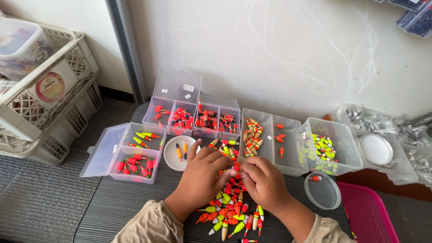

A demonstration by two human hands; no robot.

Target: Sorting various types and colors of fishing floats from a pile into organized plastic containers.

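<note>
Orange-red floats (227,211) lie heaped on the dark table (117,202), directly under your hands. Your left hand (200,177) and right hand (263,180) meet fingertip to fingertip above the heap, both pinched on one small red float (236,169). White lid (178,153) sits just left; clear boxes (130,150) ring the pile.

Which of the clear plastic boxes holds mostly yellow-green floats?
The deep clear box on the right, beside the white round lid. Its floats are nearly all yellow-green, while the other boxes hold mainly red, orange or tan ones.
</note>
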